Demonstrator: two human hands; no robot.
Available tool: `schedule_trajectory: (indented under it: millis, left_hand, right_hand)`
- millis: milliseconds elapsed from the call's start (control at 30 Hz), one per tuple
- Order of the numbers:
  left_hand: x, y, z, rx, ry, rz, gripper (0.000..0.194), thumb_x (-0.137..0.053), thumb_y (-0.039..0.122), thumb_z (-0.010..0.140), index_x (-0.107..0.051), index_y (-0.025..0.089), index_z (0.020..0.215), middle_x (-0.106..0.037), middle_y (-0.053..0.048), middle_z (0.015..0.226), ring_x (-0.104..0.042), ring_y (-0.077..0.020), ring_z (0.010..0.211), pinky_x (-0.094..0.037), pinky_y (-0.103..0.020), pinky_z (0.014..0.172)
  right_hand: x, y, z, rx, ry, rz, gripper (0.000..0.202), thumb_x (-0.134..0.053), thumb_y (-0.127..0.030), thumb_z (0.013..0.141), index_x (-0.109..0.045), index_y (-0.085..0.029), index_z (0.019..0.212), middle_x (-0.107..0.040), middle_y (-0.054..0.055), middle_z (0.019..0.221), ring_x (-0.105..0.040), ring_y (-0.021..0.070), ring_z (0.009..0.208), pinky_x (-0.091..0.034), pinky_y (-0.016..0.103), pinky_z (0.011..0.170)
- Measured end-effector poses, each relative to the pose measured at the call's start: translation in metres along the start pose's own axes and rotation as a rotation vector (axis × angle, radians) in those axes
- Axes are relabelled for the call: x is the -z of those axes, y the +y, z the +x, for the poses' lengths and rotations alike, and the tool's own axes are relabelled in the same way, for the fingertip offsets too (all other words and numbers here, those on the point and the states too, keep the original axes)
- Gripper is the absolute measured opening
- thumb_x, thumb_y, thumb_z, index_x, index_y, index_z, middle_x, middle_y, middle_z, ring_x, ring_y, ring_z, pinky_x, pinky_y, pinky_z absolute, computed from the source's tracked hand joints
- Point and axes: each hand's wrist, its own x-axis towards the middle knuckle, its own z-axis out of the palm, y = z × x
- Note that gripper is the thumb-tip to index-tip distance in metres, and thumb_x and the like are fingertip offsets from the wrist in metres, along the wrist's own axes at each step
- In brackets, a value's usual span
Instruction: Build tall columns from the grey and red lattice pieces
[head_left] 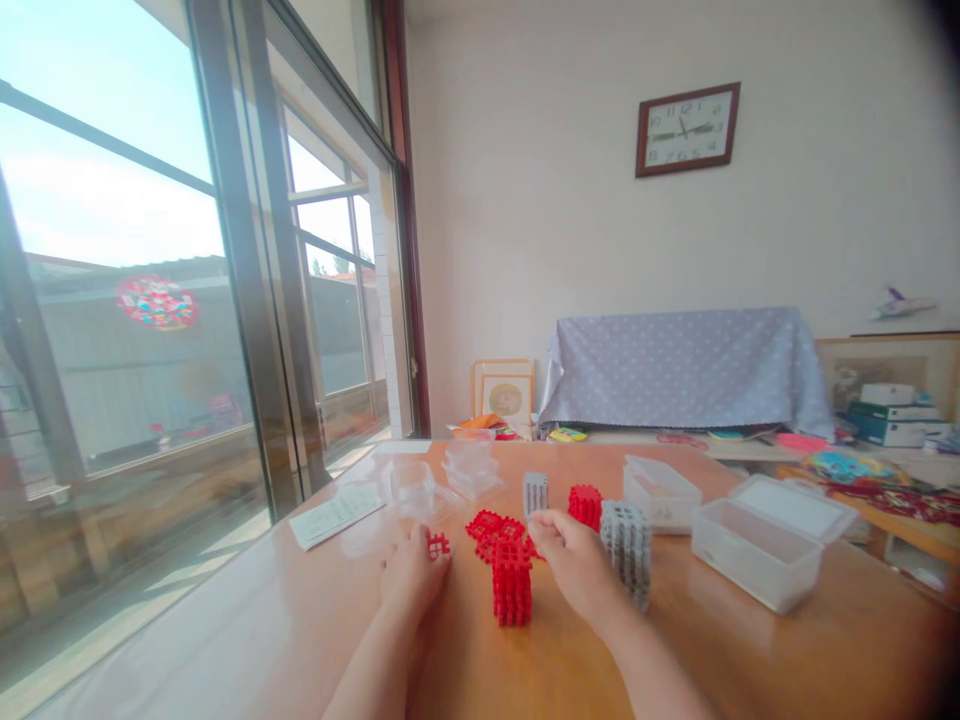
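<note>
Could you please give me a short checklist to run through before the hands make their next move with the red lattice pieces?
1. Left hand has a red piece at its fingertips: ok.
2. Right hand touches the loose red pieces: ok; firm grip: cannot tell.
3. Red stack stands upright between the hands: ok.
4. Tall grey stack upright, close beside the right hand: ok, but easily knocked.
5. Open white box stands apart from the hands: ok.

Two bare forearms enter from the lower edge, ending in the left hand point(409, 580) and right hand point(574, 560); no sleeves, rings or watch visible.
</note>
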Motion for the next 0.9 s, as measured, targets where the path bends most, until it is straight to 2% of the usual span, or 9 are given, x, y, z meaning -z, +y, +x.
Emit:
schedule_trajectory:
  millis: [100, 167, 300, 367, 433, 600, 733, 800, 900]
  left_hand:
    - [0.002, 0.003, 0.002, -0.088, 0.024, -0.149, 0.035, -0.057, 0.026, 0.078, -0.058, 0.026, 0.113, -0.070, -0.010, 0.106, -0.063, -0.0297, 0.101, -0.042, -0.040, 0.085]
    - [0.005, 0.008, 0.003, -0.128, 0.080, -0.343, 0.033, -0.053, 0.017, 0.077, -0.059, 0.024, 0.108, -0.070, -0.007, 0.096, -0.064, -0.0251, 0.093, -0.042, -0.036, 0.081]
    - [0.019, 0.024, -0.006, -0.149, 0.110, -0.967, 0.027, -0.059, 0.023, 0.078, -0.053, 0.022, 0.104, -0.068, -0.002, 0.083, -0.064, -0.0202, 0.080, -0.045, -0.031, 0.074]
    - [0.029, 0.033, -0.013, -0.159, 0.039, -1.161, 0.026, -0.065, 0.027, 0.076, -0.052, 0.022, 0.098, -0.068, -0.001, 0.083, -0.063, -0.0182, 0.075, -0.044, -0.029, 0.070]
    - [0.037, 0.040, -0.021, -0.198, -0.091, -1.246, 0.026, -0.069, 0.030, 0.078, -0.055, 0.020, 0.098, -0.069, -0.002, 0.084, -0.062, -0.0166, 0.073, -0.041, -0.027, 0.067]
    - [0.049, 0.051, -0.038, -0.310, -0.352, -1.440, 0.030, -0.070, 0.032, 0.084, -0.064, 0.015, 0.109, -0.069, -0.006, 0.088, -0.059, -0.0137, 0.072, -0.042, -0.027, 0.069]
    - [0.055, 0.054, -0.048, -0.313, -0.552, -1.592, 0.038, -0.075, 0.025, 0.081, -0.060, 0.018, 0.116, -0.069, -0.005, 0.087, -0.061, -0.0136, 0.073, -0.043, -0.027, 0.070]
    - [0.057, 0.055, -0.051, -0.323, -0.617, -1.638, 0.042, -0.076, 0.022, 0.080, -0.058, 0.020, 0.118, -0.068, -0.003, 0.085, -0.061, -0.0130, 0.071, -0.043, -0.026, 0.068]
    - [0.058, 0.055, -0.054, -0.342, -0.673, -1.664, 0.045, -0.077, 0.022, 0.079, -0.057, 0.020, 0.119, -0.067, -0.003, 0.084, -0.061, -0.0123, 0.068, -0.042, -0.025, 0.066]
  right_hand:
    - [-0.001, -0.006, -0.001, 0.022, 0.007, -0.004, 0.036, -0.056, -0.050, 0.092, -0.071, -0.020, 0.105, -0.075, 0.007, 0.103, -0.069, 0.0241, 0.096, -0.053, 0.036, 0.087]
    - [-0.001, -0.012, -0.002, 0.025, 0.007, -0.008, 0.035, -0.055, -0.049, 0.092, -0.071, -0.020, 0.105, -0.075, 0.007, 0.102, -0.069, 0.0236, 0.094, -0.053, 0.036, 0.086]
    - [0.000, -0.021, -0.006, 0.032, 0.024, -0.025, 0.034, -0.055, -0.047, 0.093, -0.071, -0.021, 0.107, -0.075, 0.007, 0.104, -0.069, 0.0237, 0.095, -0.053, 0.036, 0.086]
    - [0.000, -0.022, -0.007, 0.048, 0.038, -0.034, 0.034, -0.054, -0.046, 0.093, -0.071, -0.021, 0.109, -0.074, 0.008, 0.107, -0.069, 0.0241, 0.097, -0.053, 0.036, 0.087]
    - [0.000, -0.023, -0.008, 0.063, 0.048, -0.042, 0.033, -0.053, -0.044, 0.094, -0.071, -0.022, 0.110, -0.074, 0.008, 0.110, -0.068, 0.0242, 0.100, -0.053, 0.037, 0.089]
    - [-0.005, -0.028, -0.014, 0.207, -0.002, -0.125, 0.031, -0.053, -0.033, 0.094, -0.067, -0.026, 0.121, -0.070, 0.006, 0.117, -0.065, 0.0221, 0.107, -0.052, 0.037, 0.096]
    - [-0.006, -0.042, -0.022, 0.335, -0.118, -0.259, 0.052, -0.061, -0.020, 0.085, -0.057, -0.031, 0.136, -0.061, 0.004, 0.133, -0.055, 0.0219, 0.126, -0.042, 0.039, 0.111]
    - [-0.005, -0.046, -0.024, 0.344, -0.166, -0.308, 0.061, -0.063, -0.018, 0.082, -0.052, -0.032, 0.141, -0.056, 0.003, 0.140, -0.049, 0.0219, 0.132, -0.038, 0.039, 0.115]
    - [-0.004, -0.047, -0.024, 0.329, -0.215, -0.334, 0.063, -0.065, -0.018, 0.080, -0.052, -0.032, 0.141, -0.055, 0.003, 0.141, -0.048, 0.0225, 0.133, -0.038, 0.039, 0.115]
